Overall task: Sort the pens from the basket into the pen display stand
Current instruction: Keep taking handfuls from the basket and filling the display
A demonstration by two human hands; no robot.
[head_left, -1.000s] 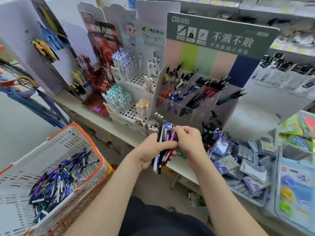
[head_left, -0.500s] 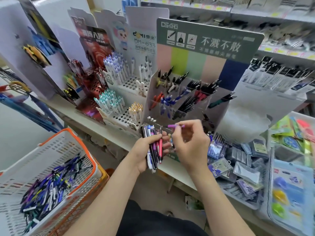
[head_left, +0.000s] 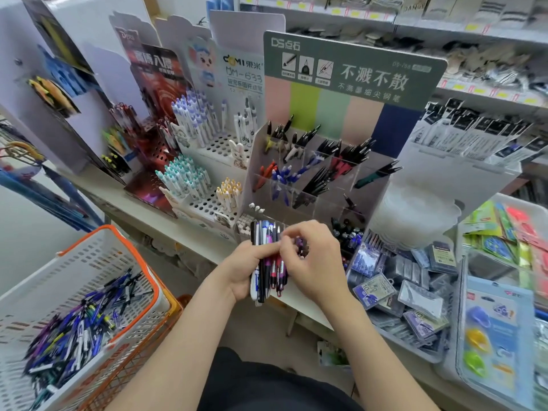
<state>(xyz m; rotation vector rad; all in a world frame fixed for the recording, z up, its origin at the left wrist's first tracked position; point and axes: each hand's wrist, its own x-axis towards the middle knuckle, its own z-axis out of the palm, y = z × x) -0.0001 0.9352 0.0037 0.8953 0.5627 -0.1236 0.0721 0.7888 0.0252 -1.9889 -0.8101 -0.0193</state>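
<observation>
Pens (head_left: 77, 330) lie in a thick heap at the near end of the basket (head_left: 135, 256), which stands on the left, below the front edge of the shelf (head_left: 184, 229), so most of the sorting looks undone. On the shelf, the pen display stand (head_left: 252, 161) has clear compartments partly filled with black, blue and red pens; how many came from the basket cannot be told. The left hand (head_left: 246, 268) has its fingers curled round a bundle (head_left: 268, 262) of pens, held upright just before the stand's front edge. The right hand (head_left: 314, 262) has its fingers curled and seems to pinch a purple pen (head_left: 299, 244) beside the bundle's top, but blur and the fingers hide most of it. The basket's left side is cut off, and the hands cover the stand's lowest front compartments
</observation>
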